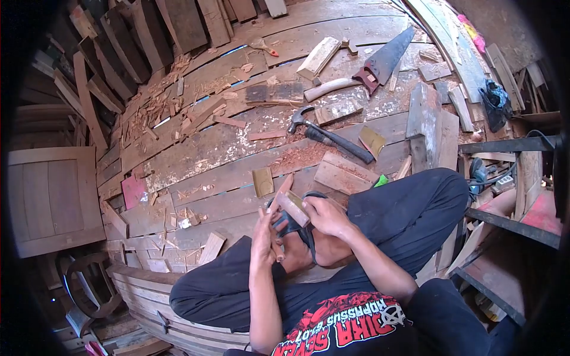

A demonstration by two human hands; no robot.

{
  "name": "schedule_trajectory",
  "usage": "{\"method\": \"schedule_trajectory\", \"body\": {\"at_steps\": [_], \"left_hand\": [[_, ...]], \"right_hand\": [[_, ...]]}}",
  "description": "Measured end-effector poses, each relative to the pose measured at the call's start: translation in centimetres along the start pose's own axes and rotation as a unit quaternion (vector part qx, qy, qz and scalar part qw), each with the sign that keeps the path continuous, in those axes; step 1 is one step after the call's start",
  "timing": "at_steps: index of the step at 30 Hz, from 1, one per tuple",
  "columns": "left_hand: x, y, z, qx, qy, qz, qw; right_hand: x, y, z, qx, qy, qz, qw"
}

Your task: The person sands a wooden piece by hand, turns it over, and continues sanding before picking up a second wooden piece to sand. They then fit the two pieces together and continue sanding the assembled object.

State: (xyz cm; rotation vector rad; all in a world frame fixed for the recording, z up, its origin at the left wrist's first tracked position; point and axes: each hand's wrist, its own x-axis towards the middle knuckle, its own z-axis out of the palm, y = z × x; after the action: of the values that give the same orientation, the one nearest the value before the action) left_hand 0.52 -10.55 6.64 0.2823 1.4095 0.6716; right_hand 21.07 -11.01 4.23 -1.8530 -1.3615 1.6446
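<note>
**Wood block held two-handed over the lap, loose tools all round**

Wood block [291, 206]: short reddish offcut, tilted, upper end pointing away from the body. It sits between both hands, above the crossed legs and clear of the plank floor [225, 148].

Grip:
- Right hand [328, 216] is closed over the block's near-right end, fingers curled on top.
- Left hand [263, 237] is against the other side, fingers fairly straight along it. Thumb is hidden, so I can't tell how firm that side is.
- A black strap [307, 237] loops under the hands. Can't tell what it belongs to.

Around it:
- Claw hammer [332, 137] lies on the planks just beyond the knees.
- Handsaw [385, 59] is farther out, blade bare.
- Two yellowish pads [263, 181] look like sandpaper, not sure.
- Wood chips [160, 107] and offcuts are scattered everywhere.

Risks, my read:
- The block is small and held in the air, not braced. If the straight-fingered left side slips, it drops onto the legs or into the clutter.
- Rough-sawn edges against bare palms mean splinters are likely.
- The hammer head and saw teeth are within a blind reach of bare hands.
- Chips on the planks make poor footing for anyone getting up.

Writing: black T-shirt [350, 323] has red and white block lettering plus a circled star emblem. It's partly folded and cut off by the frame edge, so I can't read it with confidence. No readable marks on the tools.
</note>
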Motion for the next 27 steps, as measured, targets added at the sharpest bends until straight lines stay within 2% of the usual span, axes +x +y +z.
{"method": "schedule_trajectory", "body": {"at_steps": [1, 6, 9, 12, 16, 18, 20, 21, 22, 24, 27], "left_hand": [[-0.1, -0.2, 0.7, -0.024, -0.019, -0.006, 1.0], [0.2, -1.8, 1.9, 0.004, 0.017, 0.051, 0.999], [0.2, -1.8, 2.2, -0.011, 0.036, 0.079, 0.996], [0.3, -1.2, 2.2, -0.033, 0.045, 0.106, 0.993], [1.1, -0.7, 0.6, -0.093, 0.076, 0.096, 0.988], [1.1, -0.6, 0.2, -0.163, 0.123, 0.09, 0.975], [-0.1, 0.5, -0.3, -0.243, 0.089, 0.066, 0.964], [0.5, 0.3, -1.2, -0.278, 0.088, 0.067, 0.954], [0.7, 0.2, -1.7, -0.312, 0.088, 0.069, 0.943], [0.4, -0.3, -2.5, -0.333, 0.096, 0.065, 0.936], [-0.3, -0.6, -3.1, -0.331, 0.09, 0.075, 0.936]], "right_hand": [[0.0, 0.4, 0.4, -0.006, 0.015, -0.029, 0.999], [0.1, 1.8, 2.7, -0.089, 0.103, -0.165, 0.977], [0.4, 1.5, 2.1, -0.048, 0.049, -0.124, 0.99], [0.3, 0.4, 1.1, 0.169, 0.039, -0.033, 0.984], [0.0, -0.4, 0.1, 0.202, 0.104, -0.067, 0.972], [-0.2, -0.2, 0.3, 0.126, 0.057, -0.076, 0.988], [0.0, 1.0, 1.9, 0.002, 0.002, -0.113, 0.994], [0.0, 2.2, 3.9, 0.136, -0.08, -0.131, 0.979], [-0.7, 1.7, 4.6, 0.082, -0.117, -0.115, 0.983], [-1.2, 1.3, 6.8, 0.068, -0.188, -0.085, 0.976], [-1.7, 1.3, 10.2, 0.261, -0.096, -0.217, 0.936]]}}
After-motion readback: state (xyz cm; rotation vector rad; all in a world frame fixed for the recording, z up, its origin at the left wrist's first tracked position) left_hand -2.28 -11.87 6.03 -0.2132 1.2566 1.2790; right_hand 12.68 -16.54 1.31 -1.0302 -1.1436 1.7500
